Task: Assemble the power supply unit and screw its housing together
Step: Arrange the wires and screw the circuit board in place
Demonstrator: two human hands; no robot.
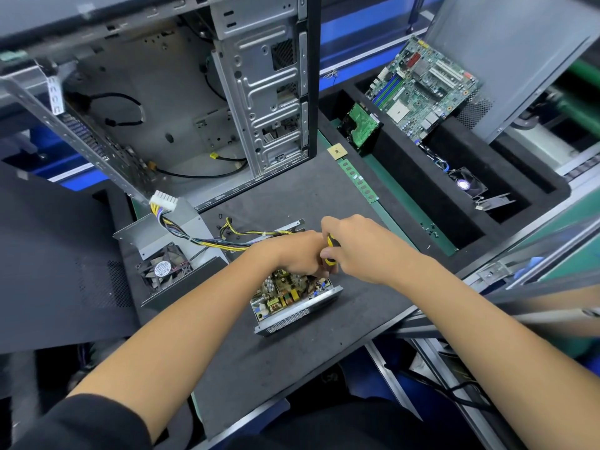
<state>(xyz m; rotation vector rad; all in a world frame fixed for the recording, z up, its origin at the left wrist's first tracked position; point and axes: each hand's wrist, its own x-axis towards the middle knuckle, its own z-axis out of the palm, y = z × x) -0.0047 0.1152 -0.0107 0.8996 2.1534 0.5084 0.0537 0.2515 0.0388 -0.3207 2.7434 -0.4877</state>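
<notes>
At the left of the dark counter [357, 319] lies the housing cover [168, 254] with its fan [164, 267]. Right of it, the left hand [292, 254] curls down onto the open power supply base [292, 300] — what it pinches I cannot tell. The right hand [360, 248] grips a yellow-and-black screwdriver [331, 248] upright over the circuit board [282, 287].

Layout: the power supply base [293, 303] lies at centre on the mat [292, 352]. Its cover with fan [168, 254] sits at nine o'clock, the computer case [194, 92] at eleven, and the motherboard [422, 82] in a tray [406, 190] at two.
</notes>
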